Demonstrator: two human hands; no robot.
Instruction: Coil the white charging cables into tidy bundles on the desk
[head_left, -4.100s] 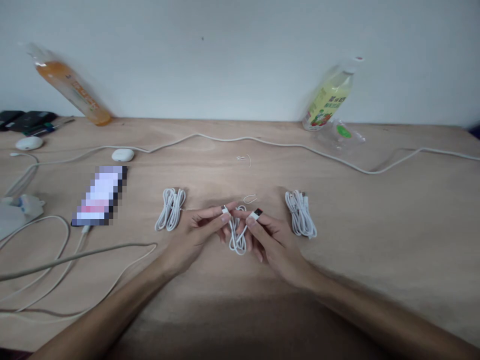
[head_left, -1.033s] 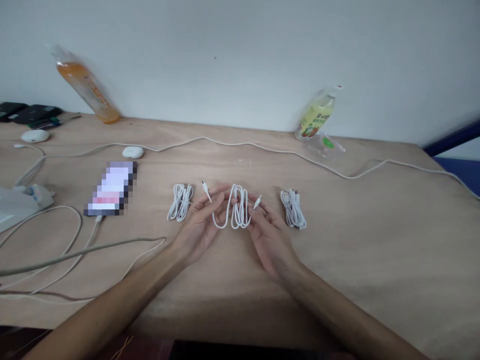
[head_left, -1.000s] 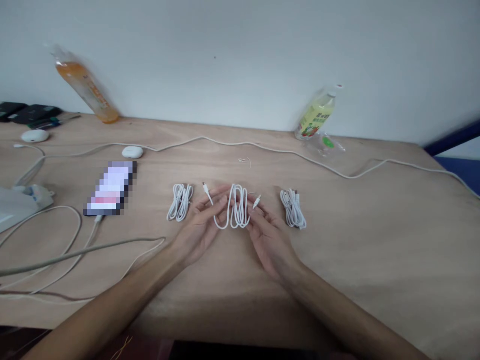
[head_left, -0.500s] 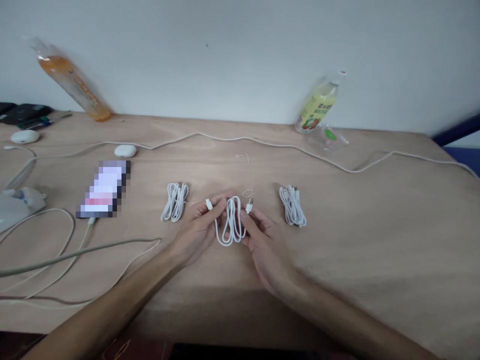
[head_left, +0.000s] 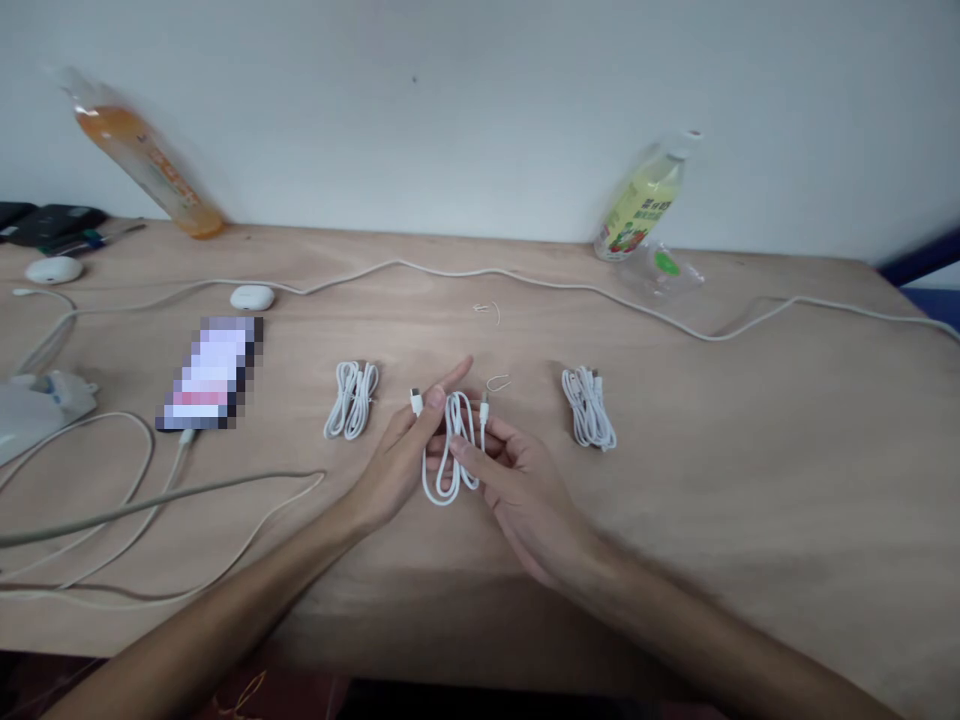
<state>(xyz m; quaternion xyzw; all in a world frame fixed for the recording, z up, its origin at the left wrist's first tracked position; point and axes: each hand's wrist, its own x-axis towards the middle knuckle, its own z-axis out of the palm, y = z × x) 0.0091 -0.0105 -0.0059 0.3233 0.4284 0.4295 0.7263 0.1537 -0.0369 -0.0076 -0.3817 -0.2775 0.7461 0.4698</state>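
Observation:
A folded white USB cable is held between my two hands above the table, its loops hanging toward me. My left hand pinches its left side with the thumb, the index finger stretched out beyond it; a connector stands up beside that thumb. My right hand grips the loops from the right, thumb across them, with the other plug sticking up near its fingers. Some fingertips are hidden behind the cable. One bundled white cable lies left of my hands, another bundled cable to the right.
Twist ties lie just beyond my hands. A phone with a charging lead and a white earbud case are at left. An orange drink bottle and a yellow-green bottle stand by the wall. A long cord crosses the table.
My right thumb has moved left across the loops, and the right-hand plug has shifted left and turned upright. My left index finger now stretches out. The cable loops have moved slightly left.

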